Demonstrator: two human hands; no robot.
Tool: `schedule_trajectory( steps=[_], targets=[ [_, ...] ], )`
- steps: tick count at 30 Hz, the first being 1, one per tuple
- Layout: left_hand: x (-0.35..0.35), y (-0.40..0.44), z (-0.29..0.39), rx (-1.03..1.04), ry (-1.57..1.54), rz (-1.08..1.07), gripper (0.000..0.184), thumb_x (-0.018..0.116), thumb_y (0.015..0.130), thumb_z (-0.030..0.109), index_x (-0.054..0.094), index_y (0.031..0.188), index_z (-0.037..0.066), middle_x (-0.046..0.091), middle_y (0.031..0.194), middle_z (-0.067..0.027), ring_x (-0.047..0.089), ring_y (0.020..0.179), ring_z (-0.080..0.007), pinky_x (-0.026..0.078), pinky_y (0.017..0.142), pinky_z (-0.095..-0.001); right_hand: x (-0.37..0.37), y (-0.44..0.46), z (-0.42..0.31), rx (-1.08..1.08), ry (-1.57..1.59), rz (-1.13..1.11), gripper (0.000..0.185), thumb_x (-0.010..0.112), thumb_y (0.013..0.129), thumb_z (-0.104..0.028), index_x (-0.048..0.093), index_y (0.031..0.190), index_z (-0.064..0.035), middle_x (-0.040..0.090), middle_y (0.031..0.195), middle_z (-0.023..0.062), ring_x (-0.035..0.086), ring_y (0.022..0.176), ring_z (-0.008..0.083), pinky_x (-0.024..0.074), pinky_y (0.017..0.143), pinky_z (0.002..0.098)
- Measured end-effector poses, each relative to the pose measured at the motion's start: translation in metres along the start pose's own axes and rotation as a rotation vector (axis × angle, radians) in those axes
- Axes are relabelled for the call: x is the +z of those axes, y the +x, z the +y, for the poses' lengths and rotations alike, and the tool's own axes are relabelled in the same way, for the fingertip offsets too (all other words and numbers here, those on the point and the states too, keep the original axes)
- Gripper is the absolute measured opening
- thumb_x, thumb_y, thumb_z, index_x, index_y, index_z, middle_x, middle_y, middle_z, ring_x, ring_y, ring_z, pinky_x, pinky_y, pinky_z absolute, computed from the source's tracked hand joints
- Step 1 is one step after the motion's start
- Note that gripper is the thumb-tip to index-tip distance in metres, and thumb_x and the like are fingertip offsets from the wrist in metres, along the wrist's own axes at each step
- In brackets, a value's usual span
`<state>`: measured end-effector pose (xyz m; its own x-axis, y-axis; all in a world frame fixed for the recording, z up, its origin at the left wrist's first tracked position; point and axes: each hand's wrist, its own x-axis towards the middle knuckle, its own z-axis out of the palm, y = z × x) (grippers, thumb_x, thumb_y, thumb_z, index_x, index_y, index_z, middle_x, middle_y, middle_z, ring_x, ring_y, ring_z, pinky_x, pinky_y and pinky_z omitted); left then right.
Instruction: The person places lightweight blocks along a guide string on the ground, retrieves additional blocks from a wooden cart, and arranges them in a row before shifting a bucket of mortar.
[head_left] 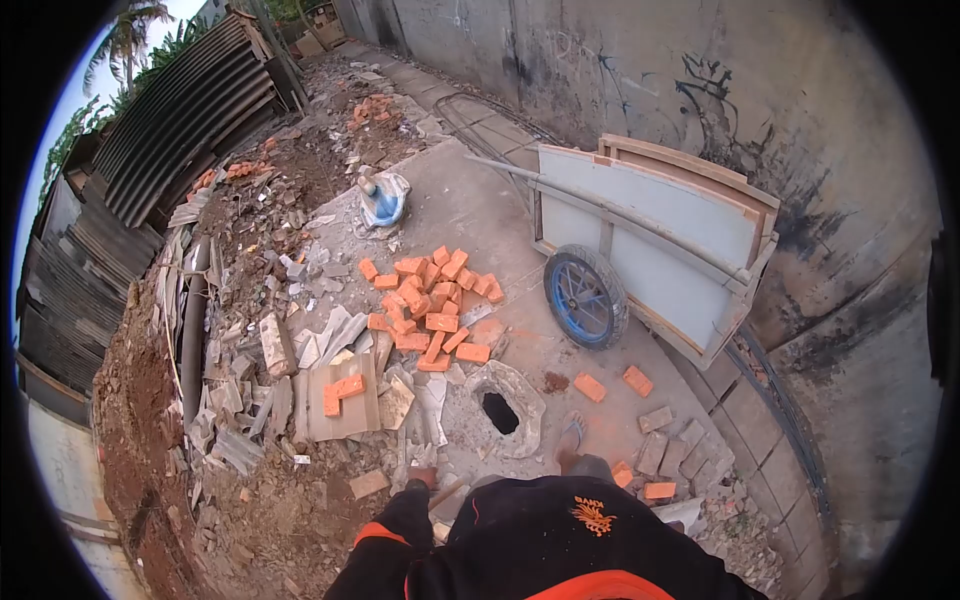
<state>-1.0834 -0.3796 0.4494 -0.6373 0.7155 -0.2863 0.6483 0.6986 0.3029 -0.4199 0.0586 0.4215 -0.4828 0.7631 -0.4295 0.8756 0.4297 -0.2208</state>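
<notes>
My left sleeve (395, 520), black with an orange band, reaches down at the lower middle. A small patch of skin (424, 476) shows at its end, close to broken rubble; its fingers cannot be made out. My right hand is out of sight. Ahead lies a heap of orange bricks (441, 322), piled loosely on the concrete. Two more bricks (349, 386) rest on a flat brownish sheet (310, 400) to the left. Between the heap and my body is a rough concrete ring (530, 405) around a dark hole (499, 413). My sandalled right foot (573, 432) stands beside it.
A cart (645, 215) with a blue-rimmed wheel (585, 297) stands at right, near a stained wall (700, 80). A blue-and-white sack (383, 200) sits beyond the bricks. Loose bricks (590, 387) lie near my right foot. Rubble and corrugated sheets (180, 120) line the left.
</notes>
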Motion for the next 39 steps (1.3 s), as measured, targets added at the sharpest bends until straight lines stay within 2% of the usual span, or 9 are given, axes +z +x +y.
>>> schedule_trajectory(
  steps=[2, 5, 7, 10, 19, 23, 28, 31, 39],
  targets=[
    [-0.029, -0.018, 0.016, 0.142, 0.216, 0.117, 0.035, 0.062, 0.087, 0.033, 0.068, 0.100, 0.001, 0.071, 0.085, -0.0143, 0.069, 0.067, -0.0272, 0.055, 0.063, -0.0414, -0.043, 0.102, 0.004, 0.319, 0.055, -0.245, 0.050, 0.061, 0.087, -0.038, 0.058, 0.124, -0.0046, 0.065, 0.115, 0.0200, 0.061, 0.110, 0.0360, 0.0485, 0.096, 0.0400],
    [-0.076, -0.011, 0.077, -0.582, -0.545, -0.268, 0.035, 0.062, 0.086, 0.032, 0.069, 0.098, 0.000, 0.071, 0.085, -0.0141, 0.069, 0.069, -0.0267, 0.056, 0.065, -0.0401, -0.201, 0.217, -0.117, 0.466, 0.906, 0.093, 0.017, 0.065, 0.082, -0.003, 0.057, 0.096, 0.0034, 0.064, 0.082, 0.0124, 0.065, 0.066, 0.0229, 0.0512, 0.052, 0.0390],
    [-0.112, 0.002, 0.110, -1.230, -1.074, -0.195, 0.034, 0.062, 0.086, 0.033, 0.070, 0.094, 0.000, 0.071, 0.083, -0.0129, 0.070, 0.070, -0.0245, 0.055, 0.065, -0.0394, -0.232, 0.326, -0.130, 0.150, 0.876, 0.058, 0.021, 0.057, 0.089, -0.016, 0.056, 0.099, 0.0026, 0.063, 0.082, 0.0089, 0.062, 0.064, 0.0199, 0.0511, 0.055, 0.0337],
    [-0.121, 0.023, 0.112, -0.594, -0.487, -0.223, 0.034, 0.063, 0.085, 0.031, 0.068, 0.089, -0.002, 0.071, 0.083, -0.0131, 0.070, 0.071, -0.0261, 0.055, 0.063, -0.0387, -0.344, 0.376, -0.253, 0.065, 1.006, 0.073, 0.025, 0.053, 0.091, -0.020, 0.057, 0.103, 0.0018, 0.063, 0.086, 0.0083, 0.061, 0.068, 0.0163, 0.0491, 0.059, 0.0297],
    [-0.084, 0.190, 0.062, -0.353, -0.143, -0.351, 0.035, 0.053, 0.091, 0.037, 0.062, 0.103, 0.006, 0.070, 0.096, -0.0167, 0.068, 0.086, -0.0348, 0.052, 0.074, -0.0468, -0.447, 0.514, -0.447, -0.124, 1.080, -0.013, 0.032, 0.057, 0.091, -0.019, 0.059, 0.110, 0.0080, 0.065, 0.097, 0.0130, 0.064, 0.086, 0.0178, 0.0532, 0.076, 0.0298],
    [-0.141, 0.326, 0.037, -0.228, -0.002, -0.672, 0.051, 0.051, 0.087, 0.054, 0.060, 0.118, 0.015, 0.068, 0.109, -0.0170, 0.063, 0.106, -0.0370, 0.049, 0.086, -0.0480, -0.506, 0.618, -0.495, -0.136, 0.964, 0.302, 0.028, 0.058, 0.090, -0.017, 0.061, 0.108, 0.0042, 0.067, 0.098, 0.0167, 0.066, 0.088, 0.0255, 0.0522, 0.077, 0.0349],
    [-0.223, 0.446, -0.010, -0.083, 0.127, -0.520, 0.044, 0.056, 0.089, 0.038, 0.060, 0.121, 0.007, 0.070, 0.108, -0.0111, 0.069, 0.095, -0.0263, 0.054, 0.077, -0.0433, -0.589, 0.711, -0.531, -0.094, 0.593, 0.714, 0.026, 0.060, 0.089, -0.018, 0.061, 0.108, 0.0011, 0.066, 0.107, 0.0223, 0.063, 0.095, 0.0388, 0.0494, 0.084, 0.0430],
    [-0.360, 0.524, 0.055, -1.072, -1.223, -0.031, 0.025, 0.054, 0.091, 0.022, 0.061, 0.102, 0.000, 0.067, 0.082, -0.0086, 0.066, 0.070, -0.0217, 0.053, 0.057, -0.0327, -0.597, 0.782, -0.529, -0.048, 0.196, 0.939, 0.029, 0.060, 0.088, -0.022, 0.063, 0.110, -0.0032, 0.065, 0.109, 0.0189, 0.059, 0.107, 0.0390, 0.0422, 0.096, 0.0510],
    [-0.434, 0.648, 0.014, -0.988, -1.058, -0.098, 0.029, 0.056, 0.091, 0.021, 0.054, 0.113, 0.002, 0.065, 0.091, -0.0111, 0.067, 0.074, -0.0260, 0.055, 0.060, -0.0388, -0.597, 0.863, -0.549, 0.319, 0.064, 0.636, 0.035, 0.056, 0.089, -0.033, 0.066, 0.109, -0.0058, 0.065, 0.105, 0.0153, 0.056, 0.110, 0.0343, 0.0307, 0.105, 0.0573]
  ],
)
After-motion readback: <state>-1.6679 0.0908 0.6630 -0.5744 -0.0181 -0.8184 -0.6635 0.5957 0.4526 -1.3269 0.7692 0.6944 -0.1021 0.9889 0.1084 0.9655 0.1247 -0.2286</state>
